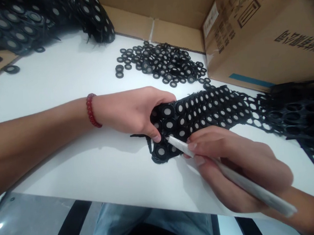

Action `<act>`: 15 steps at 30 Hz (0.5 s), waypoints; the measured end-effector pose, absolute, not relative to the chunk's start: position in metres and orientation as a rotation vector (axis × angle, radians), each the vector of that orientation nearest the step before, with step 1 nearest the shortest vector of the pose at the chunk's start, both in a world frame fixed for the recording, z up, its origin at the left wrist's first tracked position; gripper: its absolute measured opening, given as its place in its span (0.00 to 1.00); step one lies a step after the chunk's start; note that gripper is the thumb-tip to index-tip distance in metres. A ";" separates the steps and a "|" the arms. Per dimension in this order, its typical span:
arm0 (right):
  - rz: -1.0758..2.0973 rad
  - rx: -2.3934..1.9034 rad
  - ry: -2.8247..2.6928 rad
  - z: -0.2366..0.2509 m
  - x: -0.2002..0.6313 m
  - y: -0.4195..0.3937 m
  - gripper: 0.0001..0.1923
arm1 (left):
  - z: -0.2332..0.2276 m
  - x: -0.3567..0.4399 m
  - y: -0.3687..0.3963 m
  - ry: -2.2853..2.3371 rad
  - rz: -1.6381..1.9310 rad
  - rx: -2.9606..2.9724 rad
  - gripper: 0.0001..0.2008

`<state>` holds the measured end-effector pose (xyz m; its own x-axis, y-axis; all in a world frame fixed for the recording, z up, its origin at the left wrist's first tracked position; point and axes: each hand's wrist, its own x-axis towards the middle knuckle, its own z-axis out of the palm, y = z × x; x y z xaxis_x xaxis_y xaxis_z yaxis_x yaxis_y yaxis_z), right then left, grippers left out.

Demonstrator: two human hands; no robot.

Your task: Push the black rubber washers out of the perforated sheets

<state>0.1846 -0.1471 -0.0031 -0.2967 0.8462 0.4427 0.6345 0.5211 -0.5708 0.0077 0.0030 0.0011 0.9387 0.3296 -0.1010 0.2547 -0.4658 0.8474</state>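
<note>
Partly hidden rubber sheet under both hands.

Left hand, red bead bracelet at wrist, pinching end of black rubber sheet of ringed washers on white table. Right hand gripping white stick, tip touching sheet. Loose washer pile beyond, beside cardboard box.

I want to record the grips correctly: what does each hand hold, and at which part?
The left hand grips the near end of the black rubber sheet of rings, thumb on top. The right hand holds a white stick tool near its tip, like a pen.
</note>
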 end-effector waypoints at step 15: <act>-0.259 -1.037 -2.388 -0.002 0.178 -0.152 0.06 | -0.002 0.008 0.005 0.285 0.137 2.047 0.14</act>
<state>0.1777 -0.1518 -0.0023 -0.5722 0.6250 0.5309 0.7243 0.6889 -0.0304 0.0079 0.0054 -0.0022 0.9655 0.2592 -0.0237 0.1430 -0.4523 0.8803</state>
